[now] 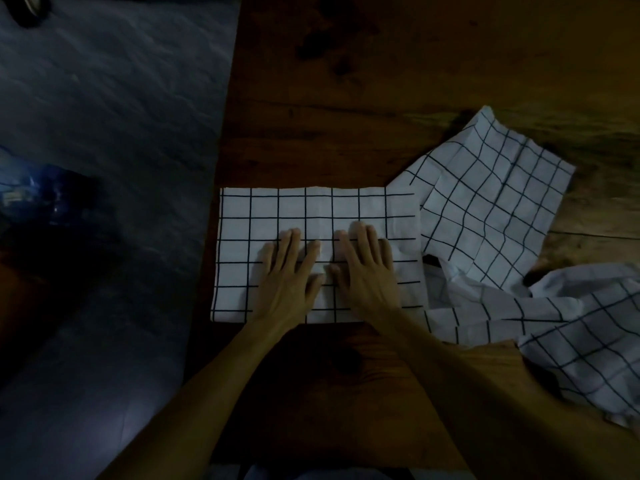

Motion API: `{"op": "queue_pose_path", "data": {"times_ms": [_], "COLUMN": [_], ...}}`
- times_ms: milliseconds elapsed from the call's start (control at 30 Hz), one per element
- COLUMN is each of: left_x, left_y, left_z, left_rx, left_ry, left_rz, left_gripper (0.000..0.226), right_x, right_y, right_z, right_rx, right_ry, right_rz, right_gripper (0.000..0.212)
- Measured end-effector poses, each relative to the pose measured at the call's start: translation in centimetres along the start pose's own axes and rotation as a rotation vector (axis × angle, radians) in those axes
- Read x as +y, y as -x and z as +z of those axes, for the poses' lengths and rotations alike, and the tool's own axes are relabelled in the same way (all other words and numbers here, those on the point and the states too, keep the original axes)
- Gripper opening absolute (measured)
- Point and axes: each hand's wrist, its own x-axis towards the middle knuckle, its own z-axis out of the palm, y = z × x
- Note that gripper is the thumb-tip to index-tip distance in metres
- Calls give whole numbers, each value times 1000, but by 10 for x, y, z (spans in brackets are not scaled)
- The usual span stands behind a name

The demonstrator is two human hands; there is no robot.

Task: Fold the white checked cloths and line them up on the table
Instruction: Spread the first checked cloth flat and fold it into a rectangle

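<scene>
Your left hand [289,271] and right hand [363,268] lie side by side on the folded cloth [263,216] at the table's [346,116] left edge; loose cloths [485,209] lie right of it.

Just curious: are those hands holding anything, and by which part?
Nothing is gripped. Both the left hand and right hand lie flat, fingers straight, pressing the middle of the folded cloth.

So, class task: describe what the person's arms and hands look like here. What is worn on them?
Both forearms are bare up to the frame edge: no sleeves show. The left hand and right hand carry no gloves, and no rings, watch or bracelets are visible in the dim light.
</scene>
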Motion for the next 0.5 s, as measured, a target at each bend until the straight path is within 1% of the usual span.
{"op": "queue_pose_path", "data": {"times_ms": [100,200,400,500], "left_x": [0,0,1,5], "left_y": [-2,-4,0,-4], "left_z": [-1,-4,-11,-11], "left_rx": [-3,15,24,63], "left_ry": [18,54,29,51], "left_rz": [-34,-95,-159,-136], "left_gripper": [64,65,69,63], "right_x": [1,2,3,-6], "right_y": [6,10,11,5], "right_z": [1,3,3,4], "right_rx": [-12,10,43,39], "right_ry": [-16,-6,9,43], "right_rz": [42,64,43,-36], "right_gripper": [67,67,65,65]}}
